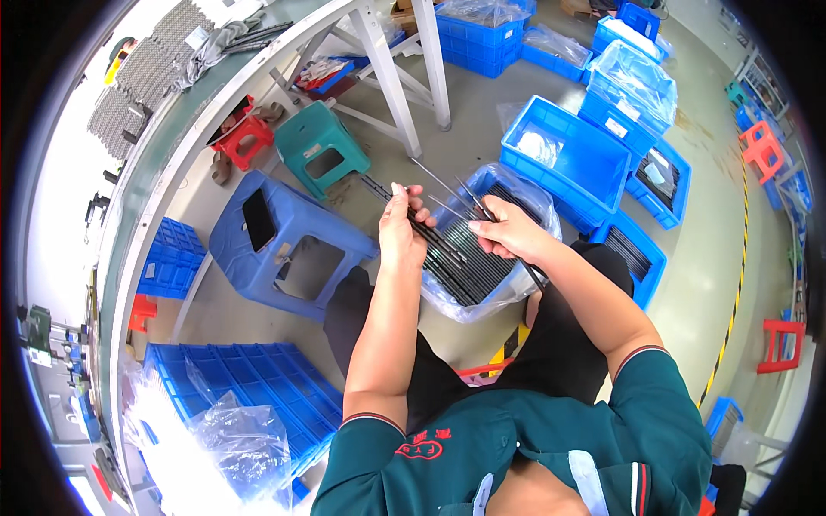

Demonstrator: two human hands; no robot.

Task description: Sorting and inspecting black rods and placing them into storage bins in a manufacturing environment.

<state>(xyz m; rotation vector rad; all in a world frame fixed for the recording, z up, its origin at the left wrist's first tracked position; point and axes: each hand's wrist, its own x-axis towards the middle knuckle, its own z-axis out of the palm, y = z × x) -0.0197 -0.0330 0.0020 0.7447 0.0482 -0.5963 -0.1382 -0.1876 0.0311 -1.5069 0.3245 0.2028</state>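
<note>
Several thin black rods [439, 244] are gripped in my left hand [403, 225], its fingers wrapped round them. My right hand [509, 230] closes on another few dark rods [532, 273], whose thin, lighter ends point up and to the left. Both hands are above a bin lined with a clear plastic bag [544, 206], between my knees. Inside it lie many black rods [483, 268], side by side. What the rods are for cannot be told. My fingers partly hide the held ones.
At my left stands a blue stool [237, 225] with a black phone [258, 219] on it, beyond it a green stool [318, 146]. An open blue crate [564, 159] is right of the bin. Stacked blue crates [249, 378] stand near left, below a long workbench [185, 129].
</note>
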